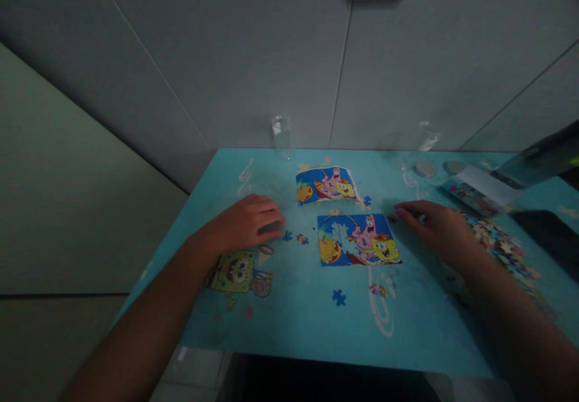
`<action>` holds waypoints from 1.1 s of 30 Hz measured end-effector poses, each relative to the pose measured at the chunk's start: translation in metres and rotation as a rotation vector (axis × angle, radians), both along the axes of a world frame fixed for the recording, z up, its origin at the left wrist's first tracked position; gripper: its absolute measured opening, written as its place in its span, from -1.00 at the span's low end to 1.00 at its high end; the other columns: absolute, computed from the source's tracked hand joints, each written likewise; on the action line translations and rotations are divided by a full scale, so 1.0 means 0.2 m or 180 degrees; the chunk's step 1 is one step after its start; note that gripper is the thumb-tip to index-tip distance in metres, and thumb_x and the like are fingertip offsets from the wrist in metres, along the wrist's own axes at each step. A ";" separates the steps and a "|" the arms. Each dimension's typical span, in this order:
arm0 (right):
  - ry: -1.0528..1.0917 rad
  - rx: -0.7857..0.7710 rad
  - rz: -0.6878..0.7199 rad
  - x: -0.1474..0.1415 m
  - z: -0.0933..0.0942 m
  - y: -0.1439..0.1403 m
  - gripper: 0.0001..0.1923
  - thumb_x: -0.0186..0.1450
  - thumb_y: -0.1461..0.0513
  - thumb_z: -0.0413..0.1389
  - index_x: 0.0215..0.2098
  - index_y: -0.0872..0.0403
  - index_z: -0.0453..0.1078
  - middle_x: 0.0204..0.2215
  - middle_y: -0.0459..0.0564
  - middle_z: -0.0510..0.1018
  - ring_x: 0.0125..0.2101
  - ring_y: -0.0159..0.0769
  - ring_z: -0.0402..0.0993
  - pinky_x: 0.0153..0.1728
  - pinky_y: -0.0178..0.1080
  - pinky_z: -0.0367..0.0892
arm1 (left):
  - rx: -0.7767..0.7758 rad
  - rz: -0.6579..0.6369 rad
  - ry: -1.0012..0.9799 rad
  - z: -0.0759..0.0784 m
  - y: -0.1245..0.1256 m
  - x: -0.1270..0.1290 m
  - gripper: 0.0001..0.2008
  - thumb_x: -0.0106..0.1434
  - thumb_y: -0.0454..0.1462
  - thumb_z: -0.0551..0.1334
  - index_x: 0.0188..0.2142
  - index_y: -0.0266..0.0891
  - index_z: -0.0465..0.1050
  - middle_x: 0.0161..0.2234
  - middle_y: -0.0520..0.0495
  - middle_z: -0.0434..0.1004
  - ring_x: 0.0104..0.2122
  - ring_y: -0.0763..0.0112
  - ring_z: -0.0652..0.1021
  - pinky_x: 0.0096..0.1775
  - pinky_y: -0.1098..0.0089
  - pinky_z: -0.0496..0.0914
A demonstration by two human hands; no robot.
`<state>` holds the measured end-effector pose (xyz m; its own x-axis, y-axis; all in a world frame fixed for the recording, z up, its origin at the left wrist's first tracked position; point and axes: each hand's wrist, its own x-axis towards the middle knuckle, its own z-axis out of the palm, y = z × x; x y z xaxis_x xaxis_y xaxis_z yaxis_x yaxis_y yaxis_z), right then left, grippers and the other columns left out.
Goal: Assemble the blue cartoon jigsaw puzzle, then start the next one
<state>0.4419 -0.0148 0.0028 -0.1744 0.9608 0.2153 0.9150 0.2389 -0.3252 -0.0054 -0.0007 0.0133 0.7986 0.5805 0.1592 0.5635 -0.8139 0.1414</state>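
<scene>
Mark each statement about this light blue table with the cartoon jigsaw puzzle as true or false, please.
1. The left hand lies palm down on the light blue table. True.
2. The partly assembled rectangular cartoon jigsaw puzzle lies between the two hands. True.
3. The right hand holds the clear plastic cup. False: the cup stands by the wall, far from both hands.
4. The heap of loose colourful puzzle pieces lies beside the left hand. False: it lies by the right arm.
</scene>
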 end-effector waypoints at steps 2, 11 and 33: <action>0.0056 0.0007 -0.0035 -0.01 0.00 0.00 -0.66 0.40 0.05 0.09 -0.11 0.07 0.62 -0.26 0.15 0.71 -0.43 -0.10 0.60 -0.40 -0.14 0.39 | -0.0064 -0.0065 0.0024 0.00 -0.02 0.02 -0.70 0.43 -0.05 0.22 -0.01 -0.18 0.52 -0.09 -0.09 0.56 -0.07 0.26 0.53 0.07 0.18 0.31; 0.0224 0.0031 -0.0055 -0.03 -0.01 -0.01 -0.64 0.39 0.05 0.09 -0.02 0.05 0.59 -0.27 0.07 0.71 -0.41 -0.14 0.62 -0.32 -0.12 0.49 | -0.0256 -0.0198 -0.0028 -0.02 -0.02 0.03 -0.79 0.43 -0.11 0.24 -0.07 -0.16 0.54 -0.15 -0.05 0.58 -0.13 0.30 0.54 0.04 0.20 0.29; 0.0311 0.0078 0.0129 -0.08 0.02 -0.03 -0.70 0.42 0.12 0.06 -0.09 0.04 0.60 -0.24 0.06 0.71 -0.33 -0.15 0.64 -0.26 -0.14 0.50 | -0.0310 -0.0296 -0.0168 -0.07 -0.01 0.04 -0.78 0.46 -0.11 0.20 -0.09 -0.15 0.53 -0.17 -0.02 0.59 -0.16 0.32 0.55 0.00 0.23 0.30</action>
